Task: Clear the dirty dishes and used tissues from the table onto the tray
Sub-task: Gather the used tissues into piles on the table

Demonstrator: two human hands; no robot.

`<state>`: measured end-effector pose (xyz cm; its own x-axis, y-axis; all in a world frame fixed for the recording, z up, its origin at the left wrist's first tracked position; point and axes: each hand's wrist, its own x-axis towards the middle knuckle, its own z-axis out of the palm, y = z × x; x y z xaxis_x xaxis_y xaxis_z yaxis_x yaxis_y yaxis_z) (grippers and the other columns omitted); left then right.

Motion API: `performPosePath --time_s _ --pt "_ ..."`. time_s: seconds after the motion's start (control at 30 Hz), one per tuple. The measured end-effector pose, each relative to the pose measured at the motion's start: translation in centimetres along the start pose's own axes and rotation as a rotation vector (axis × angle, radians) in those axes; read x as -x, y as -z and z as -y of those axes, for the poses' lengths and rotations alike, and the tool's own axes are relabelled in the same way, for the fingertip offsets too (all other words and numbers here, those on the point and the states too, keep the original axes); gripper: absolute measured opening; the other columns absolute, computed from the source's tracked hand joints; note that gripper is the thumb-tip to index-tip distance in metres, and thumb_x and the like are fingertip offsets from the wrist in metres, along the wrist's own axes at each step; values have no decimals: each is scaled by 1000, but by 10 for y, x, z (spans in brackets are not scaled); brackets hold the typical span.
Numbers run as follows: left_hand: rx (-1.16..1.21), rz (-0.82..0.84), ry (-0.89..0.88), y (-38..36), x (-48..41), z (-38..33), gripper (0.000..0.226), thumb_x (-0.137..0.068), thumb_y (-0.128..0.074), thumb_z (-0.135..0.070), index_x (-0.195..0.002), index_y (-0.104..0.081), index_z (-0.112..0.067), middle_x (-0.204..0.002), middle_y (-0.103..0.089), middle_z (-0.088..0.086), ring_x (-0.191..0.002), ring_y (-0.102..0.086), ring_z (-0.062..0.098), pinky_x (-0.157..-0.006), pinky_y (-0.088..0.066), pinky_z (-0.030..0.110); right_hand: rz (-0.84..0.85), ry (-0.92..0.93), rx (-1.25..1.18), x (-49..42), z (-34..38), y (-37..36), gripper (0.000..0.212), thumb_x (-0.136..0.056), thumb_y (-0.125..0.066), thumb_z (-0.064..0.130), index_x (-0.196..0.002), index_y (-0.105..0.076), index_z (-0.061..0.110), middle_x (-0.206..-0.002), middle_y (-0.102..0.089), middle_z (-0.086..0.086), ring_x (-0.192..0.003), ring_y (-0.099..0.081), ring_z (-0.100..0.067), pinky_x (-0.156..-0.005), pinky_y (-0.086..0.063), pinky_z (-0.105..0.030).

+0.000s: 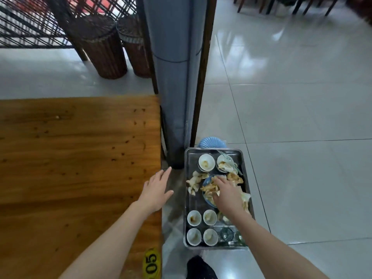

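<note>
The tray (196, 204) sits beside the table's (70, 148) right edge, holding bowls (206, 162). At the tray's centre, the right hand (227, 193) curls its fingers into used tissues (194, 183) on a blue plate (207, 200). The left hand (156, 191) hovers over the table's right edge, fingers straight.

Right hand (227, 191) on tissues (194, 183) in tray (213, 247)
</note>
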<state>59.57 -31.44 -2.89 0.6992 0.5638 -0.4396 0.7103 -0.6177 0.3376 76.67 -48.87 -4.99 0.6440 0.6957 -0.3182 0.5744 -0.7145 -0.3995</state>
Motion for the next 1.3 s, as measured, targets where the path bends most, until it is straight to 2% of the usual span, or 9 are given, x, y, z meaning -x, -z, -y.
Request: performPosePath --time_s 0.23,0.47,0.7,1.03,1.3 --pt "6 -111 40 29 117 115 68 -101 -41 -41 -154 1 -29 -160 -13 5 -146 -15 28 -116 -21 47 -50 159 72 61 117 -27 53 -92 -51 13 -143 -40 25 -153 -33 -1 -140 -29 -24 -114 -25 -38" --pt "41 -232 241 48 225 233 66 -100 -42 -38 -153 -3 -29 -160 -13 3 -146 -15 25 -116 -21 45 -116 340 70 108 239 -61 52 -91 -58 13 -141 -45 21 -148 -40 -6 -135 -37 -26 -112 -29 -39" --pt "124 -318 415 60 294 317 66 -100 -44 -38 -154 -8 -27 -159 -16 5 -146 -16 24 -115 -22 45 -121 490 120 126 322 -93 48 -93 -54 10 -140 -46 17 -147 -42 -8 -135 -37 -25 -111 -30 -38" --pt "193 -371 558 76 335 406 65 -99 -46 -40 -153 -13 -26 -159 -19 4 -145 -21 25 -115 -23 48 -119 555 161 111 403 -129 43 -95 -51 13 -138 -48 20 -147 -42 -3 -137 -35 -21 -113 -28 -36" --pt "193 -376 557 117 298 455 64 -99 -46 -38 -153 -15 -24 -158 -19 6 -145 -22 25 -116 -25 47 -90 563 150 62 458 -150 45 -92 -56 10 -136 -50 18 -145 -45 -4 -134 -39 -22 -110 -33 -36"
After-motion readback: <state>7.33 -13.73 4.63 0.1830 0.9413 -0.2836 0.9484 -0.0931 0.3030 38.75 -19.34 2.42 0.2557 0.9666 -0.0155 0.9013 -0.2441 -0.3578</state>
